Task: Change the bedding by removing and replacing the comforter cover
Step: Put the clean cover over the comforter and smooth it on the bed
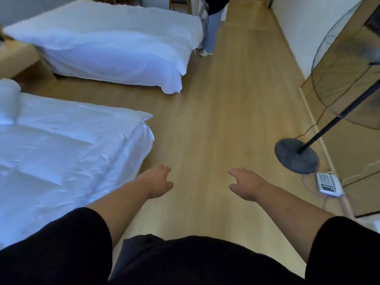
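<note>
Bare, loosely curled and holding nothing, the left hand (158, 181) and right hand (245, 185) hang over the wooden floor (216, 120). The white comforter (67, 153) lies flat on the near bed beside them; apparently little remains.

Floor (226, 120): light wooden planks, running between and beside the two beds.
Near bed (131, 153): covered by a white, creased sheet (61, 151); a white pillow (8, 101) lies at its far left end.
Far bed (174, 83): draped in white bedding (113, 44) that hangs toward the floor.
On the floor: a standing fan's round base (296, 159); just beside it, a white telephone (328, 184).
</note>
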`<state>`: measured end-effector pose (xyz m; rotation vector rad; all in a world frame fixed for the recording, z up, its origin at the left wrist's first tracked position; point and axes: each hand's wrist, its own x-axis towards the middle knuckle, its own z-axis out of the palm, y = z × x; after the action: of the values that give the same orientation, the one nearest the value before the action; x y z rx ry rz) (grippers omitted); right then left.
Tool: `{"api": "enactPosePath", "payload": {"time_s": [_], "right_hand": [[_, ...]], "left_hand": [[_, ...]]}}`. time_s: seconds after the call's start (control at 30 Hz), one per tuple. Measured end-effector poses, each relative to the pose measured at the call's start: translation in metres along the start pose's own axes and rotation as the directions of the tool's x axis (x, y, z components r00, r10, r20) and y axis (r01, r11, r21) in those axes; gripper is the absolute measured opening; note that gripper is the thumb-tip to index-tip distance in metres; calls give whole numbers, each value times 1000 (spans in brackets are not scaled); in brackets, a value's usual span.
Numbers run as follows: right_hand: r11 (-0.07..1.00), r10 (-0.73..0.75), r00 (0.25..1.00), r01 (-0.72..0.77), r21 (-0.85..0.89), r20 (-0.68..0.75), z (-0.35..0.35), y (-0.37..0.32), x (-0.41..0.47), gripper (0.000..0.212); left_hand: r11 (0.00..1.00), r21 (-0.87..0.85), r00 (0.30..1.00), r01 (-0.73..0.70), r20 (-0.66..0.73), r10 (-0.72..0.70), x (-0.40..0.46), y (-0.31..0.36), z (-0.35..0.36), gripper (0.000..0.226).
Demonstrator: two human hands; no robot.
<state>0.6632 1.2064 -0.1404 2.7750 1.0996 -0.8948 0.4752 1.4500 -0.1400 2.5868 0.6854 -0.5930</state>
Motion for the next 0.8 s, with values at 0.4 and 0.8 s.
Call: {"api": "enactPosePath", "payload": {"time_s": [0.4, 0.8], "right_hand": [[963, -213, 971, 227, -146, 105, -107, -52, 259, 62], [959, -235, 962, 253, -131, 141, -236, -94, 479, 63]], "left_hand": [[983, -138, 993, 118, 3, -119, 208, -71, -90, 15], [975, -115, 981, 192, 54, -186, 392, -131, -233, 45]]}}
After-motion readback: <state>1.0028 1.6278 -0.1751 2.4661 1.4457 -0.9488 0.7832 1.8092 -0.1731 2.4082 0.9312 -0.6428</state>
